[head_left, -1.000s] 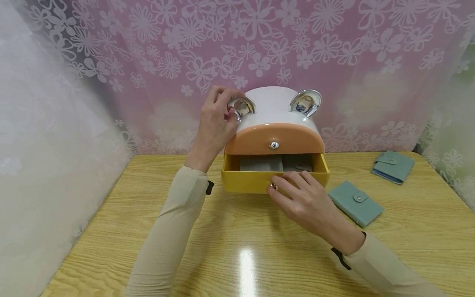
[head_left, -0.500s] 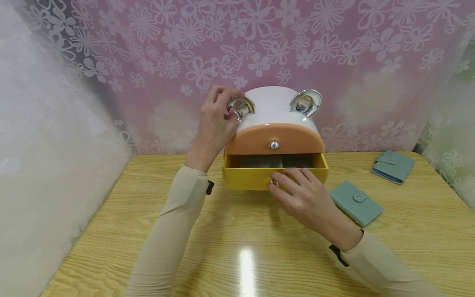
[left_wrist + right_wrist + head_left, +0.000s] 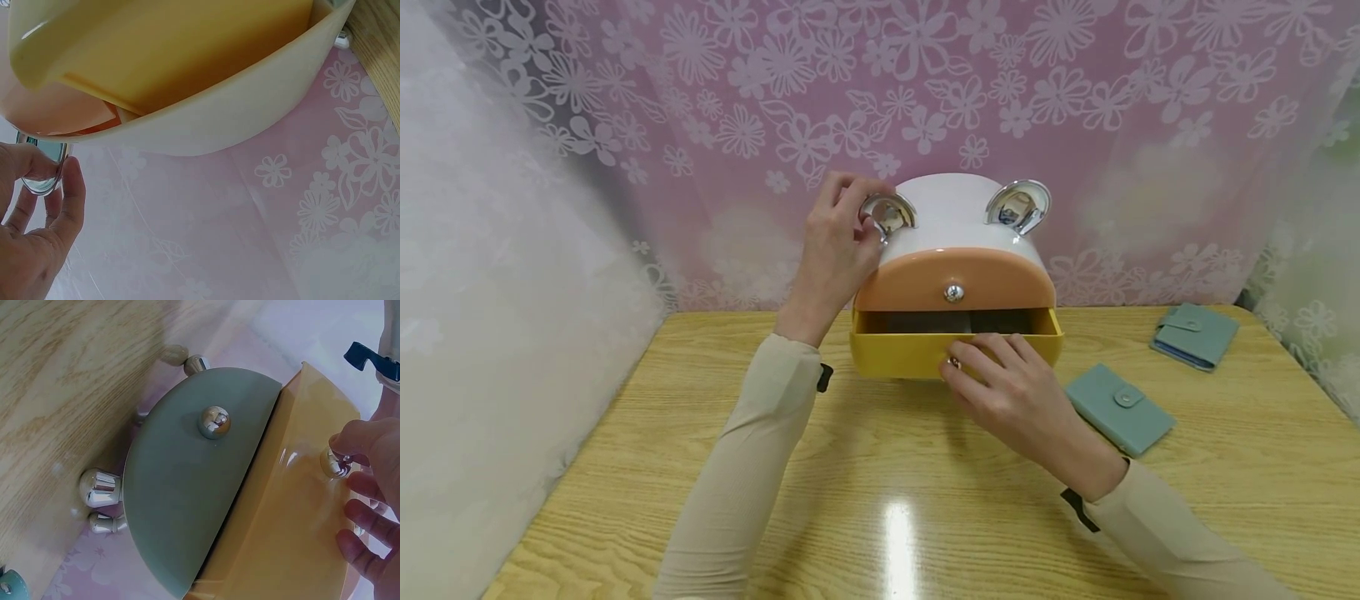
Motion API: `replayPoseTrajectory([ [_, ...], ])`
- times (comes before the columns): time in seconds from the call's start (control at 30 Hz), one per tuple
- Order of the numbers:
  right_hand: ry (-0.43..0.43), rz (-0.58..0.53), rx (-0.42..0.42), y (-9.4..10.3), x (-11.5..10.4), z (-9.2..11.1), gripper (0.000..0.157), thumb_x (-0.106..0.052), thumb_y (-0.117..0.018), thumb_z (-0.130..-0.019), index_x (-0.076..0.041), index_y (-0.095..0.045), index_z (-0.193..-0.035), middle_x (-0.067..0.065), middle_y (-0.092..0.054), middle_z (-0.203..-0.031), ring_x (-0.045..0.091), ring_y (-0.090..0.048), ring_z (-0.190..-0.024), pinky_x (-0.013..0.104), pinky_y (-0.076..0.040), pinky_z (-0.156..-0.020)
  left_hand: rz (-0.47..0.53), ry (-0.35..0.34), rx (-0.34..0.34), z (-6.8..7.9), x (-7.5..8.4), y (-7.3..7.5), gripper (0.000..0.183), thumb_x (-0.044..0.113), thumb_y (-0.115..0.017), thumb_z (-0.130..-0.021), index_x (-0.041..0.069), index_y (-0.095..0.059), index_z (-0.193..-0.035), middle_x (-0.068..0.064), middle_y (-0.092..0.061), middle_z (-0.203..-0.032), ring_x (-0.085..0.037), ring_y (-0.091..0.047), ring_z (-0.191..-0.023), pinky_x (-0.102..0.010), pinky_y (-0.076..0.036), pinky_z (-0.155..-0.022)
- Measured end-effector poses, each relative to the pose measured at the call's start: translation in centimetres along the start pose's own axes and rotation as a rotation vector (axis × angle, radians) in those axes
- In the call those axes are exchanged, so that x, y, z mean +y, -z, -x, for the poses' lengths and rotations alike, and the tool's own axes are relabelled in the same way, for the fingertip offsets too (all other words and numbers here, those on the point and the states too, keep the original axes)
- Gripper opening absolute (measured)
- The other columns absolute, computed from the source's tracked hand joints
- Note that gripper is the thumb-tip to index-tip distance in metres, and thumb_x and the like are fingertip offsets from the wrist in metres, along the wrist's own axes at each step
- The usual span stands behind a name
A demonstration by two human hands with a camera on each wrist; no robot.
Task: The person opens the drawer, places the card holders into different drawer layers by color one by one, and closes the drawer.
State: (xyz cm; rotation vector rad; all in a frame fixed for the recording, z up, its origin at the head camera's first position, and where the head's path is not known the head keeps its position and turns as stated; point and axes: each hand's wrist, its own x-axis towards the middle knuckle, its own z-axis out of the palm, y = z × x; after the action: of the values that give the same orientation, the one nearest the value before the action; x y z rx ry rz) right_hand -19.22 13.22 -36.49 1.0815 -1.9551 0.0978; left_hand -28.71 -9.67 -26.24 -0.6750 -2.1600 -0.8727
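Note:
A rounded storage box with a white shell (image 3: pixel 947 204) stands at the back of the table. My left hand (image 3: pixel 835 254) holds its left silver ear (image 3: pixel 893 217), thumb and fingers around the rim in the left wrist view. The yellow middle drawer (image 3: pixel 891 357) sticks partway out, with shadowed flat grey things (image 3: pixel 928 322) inside. On its front, my right hand (image 3: pixel 1011 404) pinches the silver knob (image 3: pixel 333 464) between thumb and finger. Above it the orange drawer (image 3: pixel 902 285) is closed. The right wrist view shows a closed green bottom drawer (image 3: pixel 187 487).
Two teal snap-button card holders, a nearer one (image 3: pixel 1112 408) and a farther one (image 3: pixel 1198 337), lie on the wooden table (image 3: pixel 805 500) right of the box. A pink flowered curtain (image 3: pixel 737 167) hangs close behind the box. Silver feet (image 3: pixel 100 487) support it.
The yellow drawer has slid some way inward, with my right hand moving along on its knob. Less of the drawer's inside shows. My left hand has stayed on the ear.

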Motion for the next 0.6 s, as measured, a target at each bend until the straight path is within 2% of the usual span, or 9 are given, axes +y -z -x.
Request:
replayPoseTrajectory([
  [0.33,-0.012,-0.005,-0.01,-0.39,0.5,-0.08,0.037,-0.024,-0.041,-0.109,-0.01,-0.075,-0.103,0.009,-0.072,-0.108,0.032,-0.062,-0.097,0.042,-0.052,-0.075,0.008,-0.013,0.006,-0.09,0.09,0.08,0.035,-0.009,-0.054,-0.089,0.007,-0.068,-0.117,-0.014,-0.054,-0.113,-0.022,-0.055,-0.086,-0.031,-0.06,-0.077],
  [0.6,-0.025,-0.007,-0.019,-0.52,0.67,-0.1,0.019,-0.02,-0.058,-0.103,-0.01,-0.074,-0.104,0.009,-0.071,-0.11,0.032,-0.062,-0.099,0.042,-0.052,-0.077,-0.002,-0.006,-0.002,-0.04,0.05,0.03,0.035,-0.008,-0.055,-0.09,0.007,-0.068,-0.118,-0.013,-0.054,-0.114,-0.022,-0.055,-0.087,-0.03,-0.059,-0.077],
])
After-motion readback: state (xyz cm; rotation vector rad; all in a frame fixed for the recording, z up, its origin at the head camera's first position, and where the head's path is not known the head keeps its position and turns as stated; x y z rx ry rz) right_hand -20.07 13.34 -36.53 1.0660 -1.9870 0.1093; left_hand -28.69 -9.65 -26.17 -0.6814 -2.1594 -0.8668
